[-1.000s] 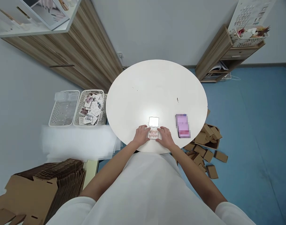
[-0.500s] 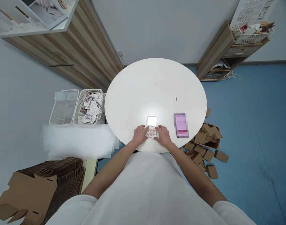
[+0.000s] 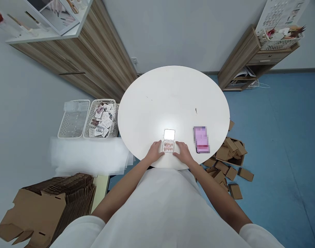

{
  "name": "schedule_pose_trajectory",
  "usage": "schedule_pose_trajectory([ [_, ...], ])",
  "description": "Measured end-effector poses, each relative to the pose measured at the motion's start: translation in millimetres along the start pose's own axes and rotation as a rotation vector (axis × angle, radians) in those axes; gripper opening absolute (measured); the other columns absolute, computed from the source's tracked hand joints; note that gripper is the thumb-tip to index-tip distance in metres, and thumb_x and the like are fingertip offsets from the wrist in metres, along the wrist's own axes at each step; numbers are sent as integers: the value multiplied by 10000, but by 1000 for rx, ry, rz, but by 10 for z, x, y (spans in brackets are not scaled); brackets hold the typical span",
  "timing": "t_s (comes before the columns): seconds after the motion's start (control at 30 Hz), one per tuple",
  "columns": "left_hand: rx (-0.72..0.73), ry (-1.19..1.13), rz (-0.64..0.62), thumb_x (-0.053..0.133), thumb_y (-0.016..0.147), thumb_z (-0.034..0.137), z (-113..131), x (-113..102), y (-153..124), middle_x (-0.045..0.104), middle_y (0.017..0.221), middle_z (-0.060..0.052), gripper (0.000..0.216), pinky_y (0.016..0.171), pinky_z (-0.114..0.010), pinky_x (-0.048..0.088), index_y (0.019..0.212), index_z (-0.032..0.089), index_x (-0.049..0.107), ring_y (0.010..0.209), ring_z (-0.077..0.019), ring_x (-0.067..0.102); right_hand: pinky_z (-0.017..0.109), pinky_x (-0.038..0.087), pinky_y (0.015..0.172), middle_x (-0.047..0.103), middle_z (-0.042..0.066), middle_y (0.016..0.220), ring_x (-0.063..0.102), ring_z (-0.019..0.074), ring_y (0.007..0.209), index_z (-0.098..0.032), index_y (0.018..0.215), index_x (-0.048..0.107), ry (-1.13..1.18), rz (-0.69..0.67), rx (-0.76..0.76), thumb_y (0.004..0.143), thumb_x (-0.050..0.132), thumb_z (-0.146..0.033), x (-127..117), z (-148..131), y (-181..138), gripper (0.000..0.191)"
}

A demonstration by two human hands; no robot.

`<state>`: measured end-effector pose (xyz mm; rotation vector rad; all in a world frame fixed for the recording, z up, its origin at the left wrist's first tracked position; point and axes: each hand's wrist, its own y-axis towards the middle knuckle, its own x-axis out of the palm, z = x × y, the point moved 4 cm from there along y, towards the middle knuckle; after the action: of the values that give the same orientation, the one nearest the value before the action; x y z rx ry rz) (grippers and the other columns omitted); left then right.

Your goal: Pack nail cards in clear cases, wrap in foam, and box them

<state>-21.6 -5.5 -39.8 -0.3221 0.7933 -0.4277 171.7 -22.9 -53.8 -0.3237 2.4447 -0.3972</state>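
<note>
A small clear plastic case (image 3: 169,135) lies on the white oval table (image 3: 172,93) near its front edge, lid raised and bright with glare. In its lower half sits a set of pinkish press-on nails (image 3: 168,146) in rows. My left hand (image 3: 154,151) rests at the case's left side, thumb and fingers apart, the thumb tip close to its corner. On the other side my right hand (image 3: 183,152) lies with fingers apart, just off the case's right edge. Neither hand holds anything.
A phone (image 3: 201,139) with a blurred pink screen lies right of my hands. On the left stand a basket of nail cards (image 3: 102,119), a basket of clear plastic cases (image 3: 74,119), translucent sheets (image 3: 90,155) and flattened cardboard boxes (image 3: 35,213). Small brown boxes (image 3: 231,148) crowd the right floor.
Both hands have loosened from the case and moved slightly outward, so more of its sides shows. The lid stays raised. The whole view has shifted a little.
</note>
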Motion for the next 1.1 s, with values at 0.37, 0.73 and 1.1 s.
schedule_pose_trajectory([
  [0.37,-74,-549,-4,534,660,139,97,100,55,606,862,-26,247,755,-280,409,892,178,610,740,-136,523,282,449,723,561,50,971,548,119,752,-179,1081,528,576,22,310,599,579,-155,64,7,83,485],
  [0.73,-190,-922,35,619,686,277,174,27,-191,533,1037,-71,396,727,-288,442,1072,211,558,814,-127,540,281,429,671,528,18,931,514,96,682,-210,979,557,715,-23,210,562,603,-171,-263,-251,-84,420],
  [1.1,-115,-1024,-49,660,671,333,444,-174,-360,626,902,-52,509,742,-311,445,1135,217,487,787,-130,580,277,427,707,561,14,938,534,100,728,-235,985,578,909,-140,111,590,674,-235,-467,-399,-149,406],
])
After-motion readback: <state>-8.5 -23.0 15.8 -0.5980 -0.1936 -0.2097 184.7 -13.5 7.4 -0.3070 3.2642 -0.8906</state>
